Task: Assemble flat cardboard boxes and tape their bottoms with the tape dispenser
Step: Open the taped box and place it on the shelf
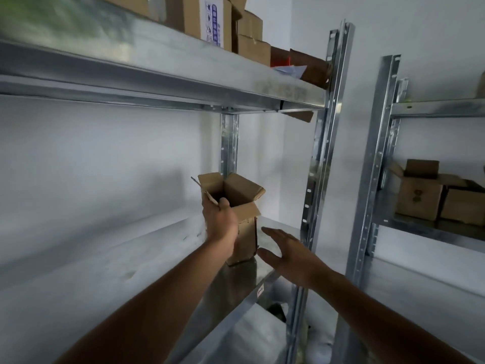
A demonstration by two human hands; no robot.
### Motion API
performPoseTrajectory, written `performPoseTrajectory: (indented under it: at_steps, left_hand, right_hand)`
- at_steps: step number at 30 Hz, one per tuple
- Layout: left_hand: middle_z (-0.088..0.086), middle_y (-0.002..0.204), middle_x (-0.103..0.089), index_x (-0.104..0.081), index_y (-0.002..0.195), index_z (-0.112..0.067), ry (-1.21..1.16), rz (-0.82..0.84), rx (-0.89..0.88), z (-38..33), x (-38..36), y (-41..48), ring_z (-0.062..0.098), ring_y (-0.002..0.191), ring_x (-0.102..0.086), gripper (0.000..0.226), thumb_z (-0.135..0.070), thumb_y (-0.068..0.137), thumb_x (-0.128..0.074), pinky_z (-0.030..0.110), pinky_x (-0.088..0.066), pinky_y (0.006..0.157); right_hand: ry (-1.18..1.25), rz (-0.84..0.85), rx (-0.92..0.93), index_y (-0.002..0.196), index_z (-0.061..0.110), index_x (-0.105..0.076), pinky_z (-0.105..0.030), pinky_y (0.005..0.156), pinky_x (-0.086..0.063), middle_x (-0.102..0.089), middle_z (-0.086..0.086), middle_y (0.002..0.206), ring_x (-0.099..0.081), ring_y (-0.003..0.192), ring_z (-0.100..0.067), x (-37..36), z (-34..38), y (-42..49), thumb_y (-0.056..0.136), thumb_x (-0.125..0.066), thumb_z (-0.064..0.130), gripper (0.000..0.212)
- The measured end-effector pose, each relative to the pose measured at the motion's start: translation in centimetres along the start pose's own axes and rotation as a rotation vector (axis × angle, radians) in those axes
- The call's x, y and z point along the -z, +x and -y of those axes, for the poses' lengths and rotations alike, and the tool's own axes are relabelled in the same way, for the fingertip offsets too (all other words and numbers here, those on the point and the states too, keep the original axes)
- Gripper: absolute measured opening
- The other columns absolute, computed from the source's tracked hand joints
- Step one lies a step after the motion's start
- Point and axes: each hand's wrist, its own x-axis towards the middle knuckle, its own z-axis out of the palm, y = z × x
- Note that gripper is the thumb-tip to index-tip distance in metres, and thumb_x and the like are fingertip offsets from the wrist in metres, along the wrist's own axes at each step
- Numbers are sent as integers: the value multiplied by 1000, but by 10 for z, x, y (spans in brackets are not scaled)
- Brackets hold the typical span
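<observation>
Your left hand (219,219) gripped the small box (246,232) at its top rim. The box stood upright on the shelf (118,261), near the front right corner. Its flaps were open, but inside was too dark to see. Your right hand (286,254) was flat, fingers apart, just beside the box. Bare shelf stretched away to the left.

A matt brown cardboard box (245,232), rough at its flap edges, stands on a galvanised steel shelf (236,285) of dull, faintly reflective sheen; perforated metal uprights (319,158) gleam brighter against a smooth, matt white wall (105,153).
</observation>
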Motion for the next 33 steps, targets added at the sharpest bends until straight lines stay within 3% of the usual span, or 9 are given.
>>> performPoseTrajectory:
  at_steps: [5,10,14,17,25,28,29,31,33]
  left_hand:
    - [8,142,-54,-36,150,-32,-95,47,122,17,-31,51,35,123,-58,51,-42,102,-52,59,-46,107]
    - [5,142,-52,-34,148,-40,-94,93,166,31,-63,75,34,124,-56,60,-56,95,-57,59,-46,106]
    - [3,137,-58,-39,144,-45,-184,5,163,42,-90,91,32,120,-60,50,-56,98,-53,59,-47,105]
    - [2,139,-58,-37,147,-43,-137,-72,148,46,-106,96,34,124,-58,56,-61,96,-51,61,-45,107]
    - [7,149,-49,-32,153,-38,-124,-163,199,45,-123,101,37,133,-50,63,-59,97,-53,62,-39,112]
    - [9,159,-36,-19,158,-39,-83,-149,183,37,-119,92,40,141,-42,77,-66,94,-53,63,-35,114]
    - [8,163,-30,-13,160,-39,-44,-137,178,33,-118,87,39,144,-37,83,-69,93,-52,64,-32,116]
    - [3,165,-27,-12,159,-40,15,-123,180,25,-111,72,34,146,-35,82,-69,93,-50,60,-31,118]
    - [-7,144,-49,-37,144,-43,-17,-66,144,20,-99,58,19,126,-54,49,-62,100,-45,43,-39,112]
  right_hand:
    - [129,41,-47,156,37,-27,-38,119,-28,-31,9,163,-31,149,-19,0,-27,49,97,-49,59,67]
    - [153,71,-2,158,39,-17,-34,119,-25,-25,13,164,-28,150,-17,2,-57,87,98,-50,54,71]
    - [237,119,54,152,51,-4,-36,119,-29,-22,18,164,-30,150,-20,-5,-79,117,98,-53,51,73]
    - [245,118,90,149,52,1,-33,118,-28,-23,18,164,-31,150,-20,-7,-93,135,98,-56,45,77]
    - [248,80,192,141,59,-3,-19,107,-31,-35,17,159,-42,144,-19,-11,-117,157,98,-58,49,70]
    - [285,99,240,145,57,0,-23,112,-31,-29,15,162,-38,146,-19,-6,-119,156,96,-58,51,76]
    - [311,99,247,149,53,1,-20,112,-31,-25,21,161,-35,146,-12,-2,-119,155,95,-59,50,81]
    - [414,90,270,142,57,-12,3,95,-32,-21,53,140,-37,129,18,8,-115,151,97,-62,42,69]
    - [474,54,320,127,58,-28,12,77,-28,-28,68,112,-40,105,33,20,-108,147,99,-63,30,52]
